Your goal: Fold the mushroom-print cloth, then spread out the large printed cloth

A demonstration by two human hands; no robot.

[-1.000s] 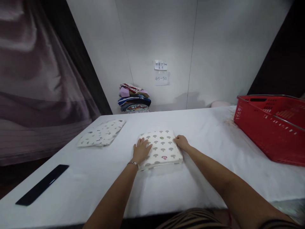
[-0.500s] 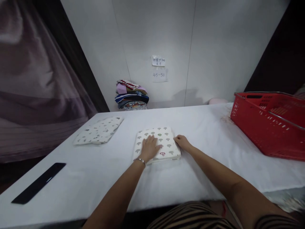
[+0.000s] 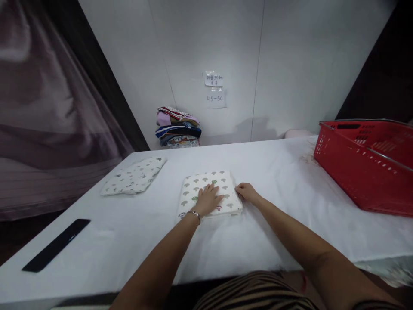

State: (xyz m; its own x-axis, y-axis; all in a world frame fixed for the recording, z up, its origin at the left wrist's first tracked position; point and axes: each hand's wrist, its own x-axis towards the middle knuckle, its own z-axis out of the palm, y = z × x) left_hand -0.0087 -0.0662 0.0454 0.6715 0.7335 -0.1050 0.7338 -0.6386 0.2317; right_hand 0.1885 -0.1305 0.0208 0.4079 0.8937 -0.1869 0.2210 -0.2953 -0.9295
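A folded white cloth (image 3: 206, 177) printed with grey mushrooms and a few green and red ones lies in front of me. My left hand (image 3: 208, 200) rests flat on top of it, fingers spread and palm down. At the cloth's right edge, my right hand (image 3: 248, 192) is closed in a pinch on the side of the fold. Its fingertips are partly hidden, so how much fabric sits between them is hard to see. The layers show along the near right corner.
Another folded white cloth (image 3: 135, 175) with small prints lies to the left. Nearer me is a flat black strip (image 3: 57, 245). A red basket (image 3: 361, 172) stands at the right. Stacked folded textiles (image 3: 178, 128) stand by the wall, under white-covered table (image 3: 274, 163) level signs (image 3: 215, 98).
My left hand has slid slightly right over the cloth, uncovering more print on its left side. My right hand stays at the right edge. The camera view has shifted a little.
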